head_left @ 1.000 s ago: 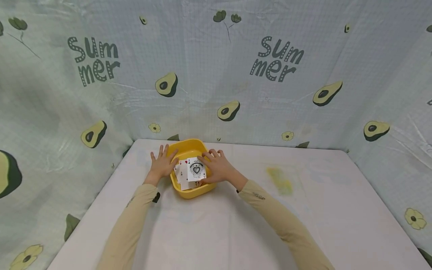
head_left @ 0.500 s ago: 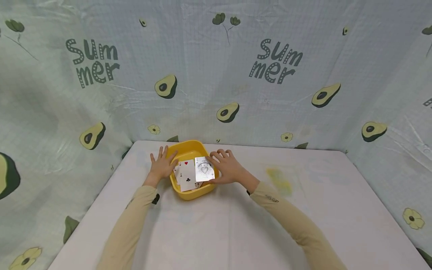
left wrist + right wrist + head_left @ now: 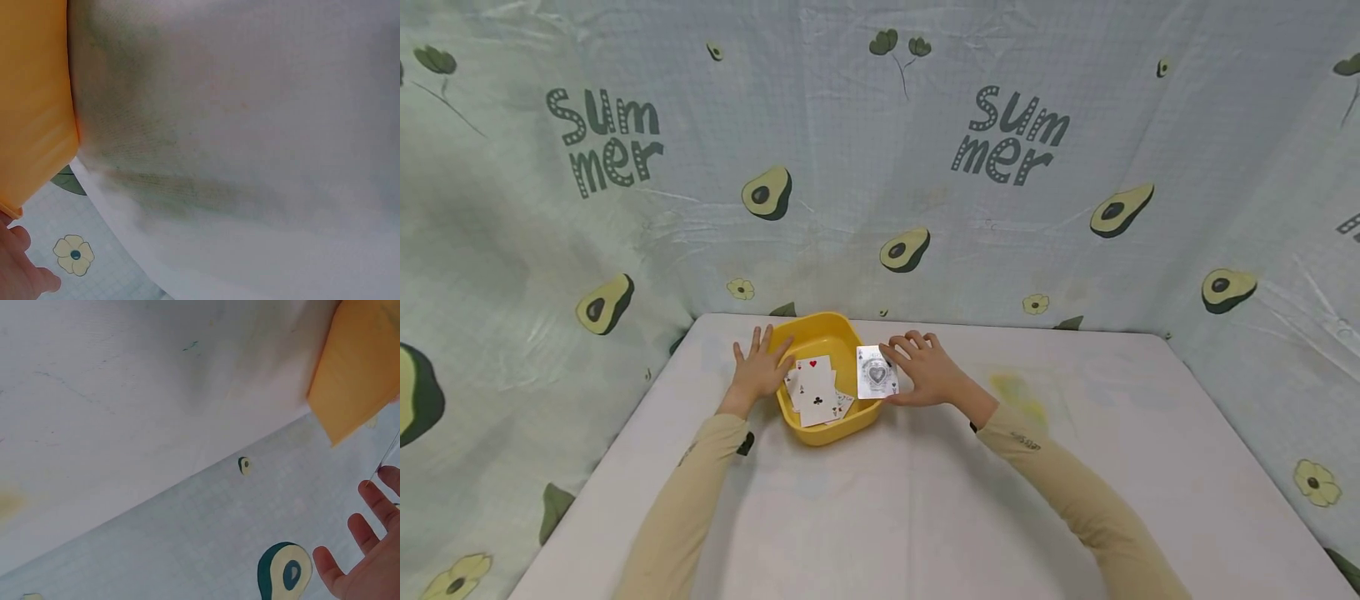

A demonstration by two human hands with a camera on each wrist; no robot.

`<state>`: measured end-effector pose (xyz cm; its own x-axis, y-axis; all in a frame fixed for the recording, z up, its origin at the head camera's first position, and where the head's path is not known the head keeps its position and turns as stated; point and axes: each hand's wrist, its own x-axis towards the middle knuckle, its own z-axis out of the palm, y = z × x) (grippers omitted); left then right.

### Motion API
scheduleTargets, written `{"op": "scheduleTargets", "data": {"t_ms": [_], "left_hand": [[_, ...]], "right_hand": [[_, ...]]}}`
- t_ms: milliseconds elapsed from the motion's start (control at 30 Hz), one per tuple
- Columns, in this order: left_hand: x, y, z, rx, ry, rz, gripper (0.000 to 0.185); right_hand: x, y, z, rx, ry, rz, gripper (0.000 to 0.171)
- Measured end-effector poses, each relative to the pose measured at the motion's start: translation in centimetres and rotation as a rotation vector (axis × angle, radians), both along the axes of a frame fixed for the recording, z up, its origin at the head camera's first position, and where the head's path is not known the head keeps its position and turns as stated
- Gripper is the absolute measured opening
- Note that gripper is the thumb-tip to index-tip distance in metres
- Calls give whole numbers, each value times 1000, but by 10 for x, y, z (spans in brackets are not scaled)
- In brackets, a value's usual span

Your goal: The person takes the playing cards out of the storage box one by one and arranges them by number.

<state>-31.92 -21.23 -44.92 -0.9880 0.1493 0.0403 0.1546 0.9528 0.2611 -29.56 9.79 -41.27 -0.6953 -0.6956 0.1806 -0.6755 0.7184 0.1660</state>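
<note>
In the head view a yellow plastic tray (image 3: pixel 829 435) stands at the back left of the table. My right hand (image 3: pixel 928 372) pinches an ace of spades playing card (image 3: pixel 877 372) between thumb and fingers, face up over the tray's right rim. In the right wrist view the card (image 3: pixel 389 450) shows nearly edge-on at the fingertips. Several overlapping playing cards (image 3: pixel 817 392) lie face up in the front of the tray, a heart and a club among them. My left hand (image 3: pixel 757 372), fingers spread and mostly straight, rests on the tray's left rim.
The white table (image 3: pixel 880 517) spreads in front and to the right, with a yellow-green patch (image 3: pixel 1021 398) right of my hand. A pale cloth (image 3: pixel 850 125) printed with avocados and lettering hangs behind the table and along both sides.
My right hand has drawn the ace of spades to the right, from over the other cards to the tray's right rim, uncovering more of them. My left hand has stayed at the tray.
</note>
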Motion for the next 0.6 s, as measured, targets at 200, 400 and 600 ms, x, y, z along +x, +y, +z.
{"op": "scheduleTargets", "data": {"t_ms": [200, 400, 600], "left_hand": [[1, 0, 0, -7, 7, 1, 51], [2, -1, 0, 1, 6, 8, 51], [2, 1, 1, 4, -4, 5, 52]], "right_hand": [[-3, 12, -2, -6, -3, -12, 82], [-9, 21, -8, -29, -16, -24, 81], [-14, 32, -11, -29, -38, -62, 81]]}}
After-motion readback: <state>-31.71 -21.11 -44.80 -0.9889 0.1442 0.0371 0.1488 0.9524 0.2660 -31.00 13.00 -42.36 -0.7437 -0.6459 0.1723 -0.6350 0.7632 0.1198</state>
